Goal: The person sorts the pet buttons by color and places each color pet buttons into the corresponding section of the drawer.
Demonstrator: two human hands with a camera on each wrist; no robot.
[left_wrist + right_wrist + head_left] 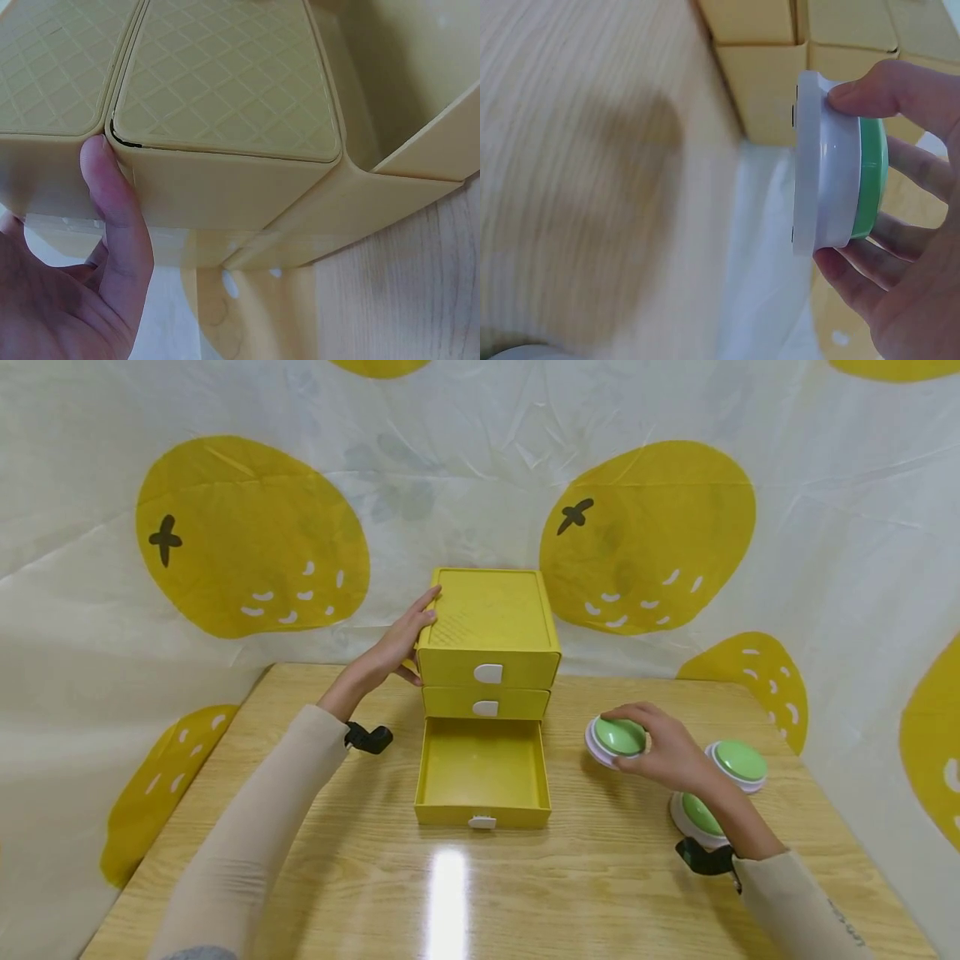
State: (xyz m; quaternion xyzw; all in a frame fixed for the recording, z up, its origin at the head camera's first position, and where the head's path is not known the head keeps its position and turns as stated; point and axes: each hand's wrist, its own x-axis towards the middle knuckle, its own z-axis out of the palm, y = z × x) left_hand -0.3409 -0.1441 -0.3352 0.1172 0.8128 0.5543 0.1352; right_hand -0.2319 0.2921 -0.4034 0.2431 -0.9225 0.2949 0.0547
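right hand [669, 753] grips a round green-and-white plastic button [621, 737] above wood-grain table [600, 893]; left hand [401, 642], fingers extended, touches left side of yellow plastic three-drawer box [493, 610].

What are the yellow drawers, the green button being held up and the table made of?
Yellow drawers: probably plastic, with a soft sheen; they have thin walls and a moulded crisscross pattern.
Green button: likely hard, glossy plastic, because its rounded top shines; the base looks like smooth white plastic.
Table: wood or a wood-look covering, smooth and slightly shiny; it shows grain and reflects light.
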